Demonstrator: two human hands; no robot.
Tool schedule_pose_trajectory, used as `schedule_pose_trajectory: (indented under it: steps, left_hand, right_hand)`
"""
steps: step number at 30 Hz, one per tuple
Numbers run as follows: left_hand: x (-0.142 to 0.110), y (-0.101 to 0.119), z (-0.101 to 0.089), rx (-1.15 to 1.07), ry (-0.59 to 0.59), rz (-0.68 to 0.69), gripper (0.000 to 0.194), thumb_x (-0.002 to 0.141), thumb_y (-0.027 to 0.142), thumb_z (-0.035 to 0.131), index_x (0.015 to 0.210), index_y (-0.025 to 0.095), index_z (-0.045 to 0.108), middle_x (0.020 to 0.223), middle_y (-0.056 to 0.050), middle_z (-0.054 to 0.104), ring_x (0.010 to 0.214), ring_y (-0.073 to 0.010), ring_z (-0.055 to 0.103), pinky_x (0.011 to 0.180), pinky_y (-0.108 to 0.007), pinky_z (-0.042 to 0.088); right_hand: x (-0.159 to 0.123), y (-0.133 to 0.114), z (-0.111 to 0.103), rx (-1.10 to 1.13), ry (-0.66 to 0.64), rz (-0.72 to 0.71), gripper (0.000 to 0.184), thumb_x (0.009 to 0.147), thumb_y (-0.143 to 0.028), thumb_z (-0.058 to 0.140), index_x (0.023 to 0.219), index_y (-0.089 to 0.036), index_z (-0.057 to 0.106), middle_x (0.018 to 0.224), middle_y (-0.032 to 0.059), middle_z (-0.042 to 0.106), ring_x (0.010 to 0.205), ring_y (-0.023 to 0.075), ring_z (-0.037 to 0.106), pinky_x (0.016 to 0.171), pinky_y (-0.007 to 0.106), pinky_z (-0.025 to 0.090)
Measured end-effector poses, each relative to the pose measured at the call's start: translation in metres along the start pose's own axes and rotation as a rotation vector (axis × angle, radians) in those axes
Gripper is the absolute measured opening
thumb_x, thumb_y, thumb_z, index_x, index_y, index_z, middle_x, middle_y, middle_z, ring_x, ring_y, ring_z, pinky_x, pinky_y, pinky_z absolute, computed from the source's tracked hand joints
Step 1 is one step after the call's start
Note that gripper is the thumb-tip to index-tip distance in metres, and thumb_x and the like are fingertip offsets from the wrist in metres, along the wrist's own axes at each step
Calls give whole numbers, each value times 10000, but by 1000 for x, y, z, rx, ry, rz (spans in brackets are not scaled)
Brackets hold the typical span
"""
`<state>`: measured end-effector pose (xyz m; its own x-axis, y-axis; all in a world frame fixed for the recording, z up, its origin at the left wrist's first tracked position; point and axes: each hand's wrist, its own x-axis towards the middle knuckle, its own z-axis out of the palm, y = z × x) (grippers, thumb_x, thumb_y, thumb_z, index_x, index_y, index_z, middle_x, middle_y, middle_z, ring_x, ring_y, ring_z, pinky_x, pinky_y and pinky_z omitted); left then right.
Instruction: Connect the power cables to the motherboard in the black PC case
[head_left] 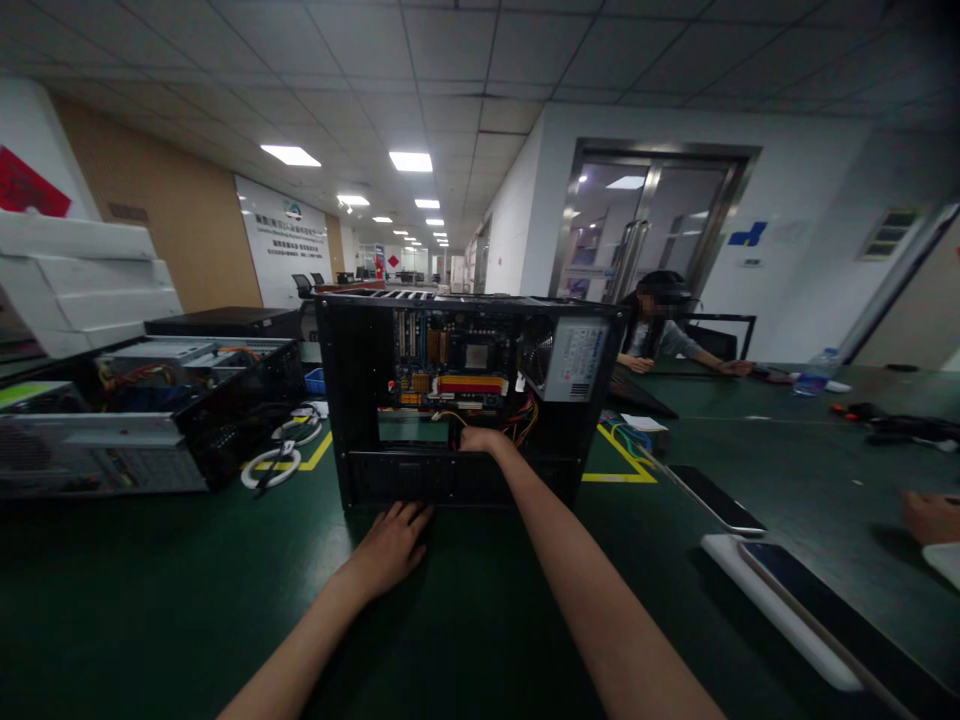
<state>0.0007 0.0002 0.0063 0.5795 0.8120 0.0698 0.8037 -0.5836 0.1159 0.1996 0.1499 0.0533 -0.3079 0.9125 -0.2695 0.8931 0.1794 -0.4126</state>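
- Black metal computer case (397,480) reached into by right hand (475,440); its grip hidden, can't be told!
- Green bench (465,600) touched by left hand (391,548), grip spread, empty.

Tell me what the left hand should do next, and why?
Maybe the left hand should steady the computer case, because the right hand reaches into its open side, near the colored wires, while the left hand rests on the green table in front.
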Motion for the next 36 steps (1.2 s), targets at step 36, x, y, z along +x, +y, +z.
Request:
schedule_pose_trajectory:
  steps: [36]
  left_hand:
    - [-4, 2, -1, -44, 7, 10, 534, 756, 243, 429, 1276, 238, 307, 1308, -47, 351, 1165, -236, 316, 943, -395, 286]
  right_hand:
    - [-12, 26, -30, 1548, 16, 396, 105, 829, -80, 368, 758, -111, 438, 803, 84, 537, 863, 179, 585, 686, 354, 514]
